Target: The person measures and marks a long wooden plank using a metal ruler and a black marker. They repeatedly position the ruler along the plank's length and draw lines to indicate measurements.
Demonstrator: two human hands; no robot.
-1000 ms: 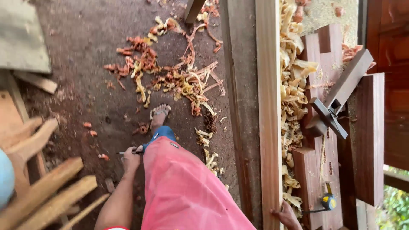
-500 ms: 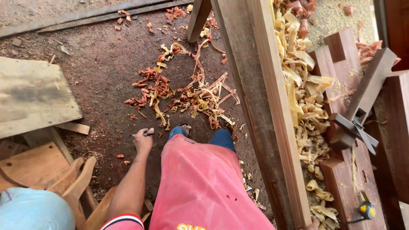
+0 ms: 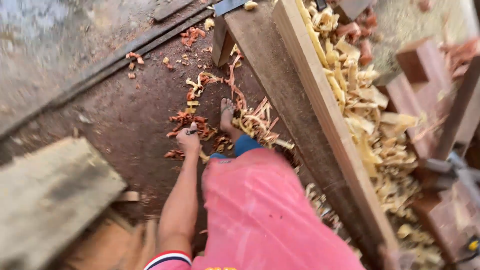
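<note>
Between left-hand fingers: dark pencil.

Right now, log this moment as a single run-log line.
left hand: hangs at side, grip closed on a thin dark pencil-like tool | right hand: not in view | foot: among wood shavings | workbench: shavings-covered

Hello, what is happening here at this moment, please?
A person in a pink shirt walks beside a long wooden workbench. The left hand hangs at the side, closed on a thin dark pencil-like object. The right hand is not visible. Pale wood shavings cover the bench; reddish ones lie on the dirt floor.
</note>
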